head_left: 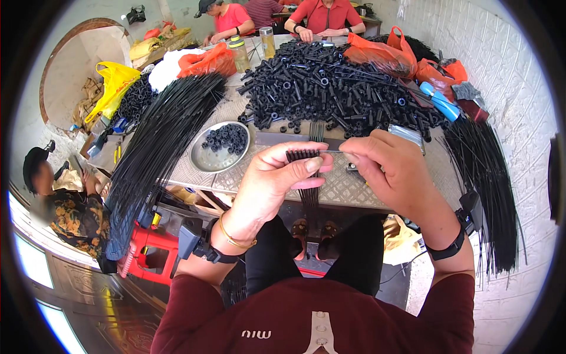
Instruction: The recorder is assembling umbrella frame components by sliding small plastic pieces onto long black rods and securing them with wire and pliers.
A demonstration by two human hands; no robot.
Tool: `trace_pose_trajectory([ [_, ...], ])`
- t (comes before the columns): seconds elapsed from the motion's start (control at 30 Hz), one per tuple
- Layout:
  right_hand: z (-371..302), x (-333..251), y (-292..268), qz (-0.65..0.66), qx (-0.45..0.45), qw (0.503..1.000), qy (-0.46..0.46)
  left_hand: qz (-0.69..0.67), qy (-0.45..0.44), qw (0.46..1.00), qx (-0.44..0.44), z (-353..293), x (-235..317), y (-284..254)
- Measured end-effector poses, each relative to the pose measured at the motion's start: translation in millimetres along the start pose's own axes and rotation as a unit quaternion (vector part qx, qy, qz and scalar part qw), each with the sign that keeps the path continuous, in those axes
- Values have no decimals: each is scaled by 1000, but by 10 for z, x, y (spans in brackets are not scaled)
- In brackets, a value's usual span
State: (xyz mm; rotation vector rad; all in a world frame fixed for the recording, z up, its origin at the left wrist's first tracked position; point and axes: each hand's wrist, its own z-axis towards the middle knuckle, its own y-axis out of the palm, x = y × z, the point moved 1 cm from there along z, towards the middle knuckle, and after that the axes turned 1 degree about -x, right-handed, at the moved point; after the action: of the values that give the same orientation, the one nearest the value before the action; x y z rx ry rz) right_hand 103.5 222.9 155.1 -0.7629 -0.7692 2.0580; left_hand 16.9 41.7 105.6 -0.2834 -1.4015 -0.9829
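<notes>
Rod [332, 151], just one, is pinched by right hand [390, 168]; left hand [270, 179] clamps one row of black pieces [302, 155].

Surface [348, 193]: heap of tubes [330, 88] towards back; left hand [265, 177], right hand [392, 168] before it. Bowl [204, 166] left, holding rings [226, 138]; rod bundles [165, 130] both sides.

Left hand [268, 178]: partly covers the black ribbed piece [301, 155]. Right hand [394, 166]: its pinch conceals one end of the thin rod [333, 151]. Beyond both hands, the heap of black parts [336, 85] hides the desk [348, 194] beneath, many pieces being indistinguishably small; farther beyond, the upper edge crops a red-shirted person [328, 16].
</notes>
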Motion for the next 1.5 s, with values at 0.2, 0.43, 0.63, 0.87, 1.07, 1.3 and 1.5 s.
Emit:
trace_pose_trajectory([
  [0.2, -19, -23, 3, -29, 3, 1000, -9, 10, 0, 1000, -7, -3, -4, 25],
  [0.43, -12, -101, -77, -178, 27, 979, -95, 18, 8, 1000, -9, -22, 5, 39],
  [0.63, -75, -132, -54, -158, 20, 985, -72, 10, 8, 1000, -15, -51, -41, 39],
  [0.87, -67, -215, -118, -188, 28, 974, -121, 9, 4, 1000, -15, -84, -51, 37],
  [1.07, -114, -33, 17, 65, 10, 998, 21, 8, -1, 1000, -16, -78, -49, 60],
  [1.3, -101, -91, -21, 49, -6, 999, 19, 8, 4, 999, -34, -80, -58, 30],
  [1.5, -114, -184, -91, -182, 19, 979, -92, -5, -8, 999, -39, -91, -39, 39],
])
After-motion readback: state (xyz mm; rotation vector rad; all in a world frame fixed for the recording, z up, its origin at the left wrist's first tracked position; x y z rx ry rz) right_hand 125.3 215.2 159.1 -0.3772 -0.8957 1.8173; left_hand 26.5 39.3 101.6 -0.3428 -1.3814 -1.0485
